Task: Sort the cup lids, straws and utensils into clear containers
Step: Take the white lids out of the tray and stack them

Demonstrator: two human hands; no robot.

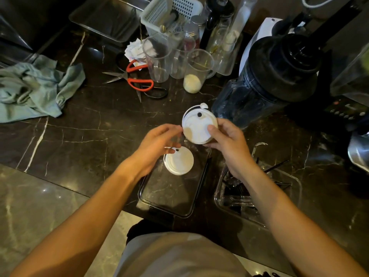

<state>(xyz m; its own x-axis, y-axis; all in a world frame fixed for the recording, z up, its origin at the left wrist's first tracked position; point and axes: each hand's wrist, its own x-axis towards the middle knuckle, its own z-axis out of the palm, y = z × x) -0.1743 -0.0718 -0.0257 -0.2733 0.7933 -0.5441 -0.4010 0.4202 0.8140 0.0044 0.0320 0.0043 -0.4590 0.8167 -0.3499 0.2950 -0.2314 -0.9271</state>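
Note:
My right hand [227, 144] pinches a white cup lid [196, 124] above the dark counter, thumb on its top face. The lid has a small dark hole and an open tab at its far edge. My left hand [157, 142] hovers just left of that lid with loosely curled fingers, its fingertips near the rim; whether they touch it I cannot tell. Below it a second white lid [179, 160] lies in the far end of a clear rectangular container [191, 208]. A second clear container [219, 198] on the right holds black straws and utensils [235, 188], partly hidden by my right forearm.
Red-handled scissors [137, 76] and black scissors lie behind the hands. Several clear cups [159, 58] and a white basket [169, 13] stand at the back. A dark blender jug [265, 76] sits on the right, a green cloth [34, 86] on the left.

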